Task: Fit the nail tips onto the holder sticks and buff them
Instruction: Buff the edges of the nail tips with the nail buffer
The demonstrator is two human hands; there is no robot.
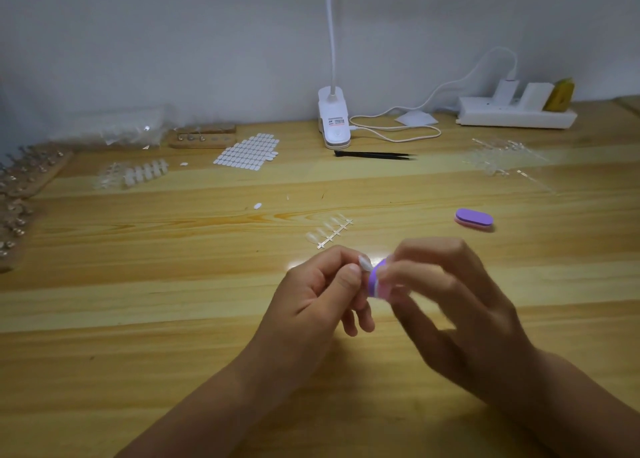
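My left hand [322, 291] pinches a pale nail tip [364, 262] between thumb and forefinger above the wooden table [173, 301]. My right hand [446, 301] grips a small purple and pink buffer block [376, 282], whose end touches the nail tip. The right hand is blurred. Just behind my hands lies a strip of clear nail tips [329, 230]. A second purple buffer block [473, 219] rests on the table to the right. Holder sticks on wooden bases [20, 180] stand at the far left edge.
A white clip lamp [333, 118] and black tweezers [375, 155] are at the back centre. A power strip [516, 111] sits back right. A sheet of adhesive tabs [247, 152], more nail tip strips [138, 175], a wooden holder block [202, 137] and clear plastic sprues [505, 159] lie along the back.
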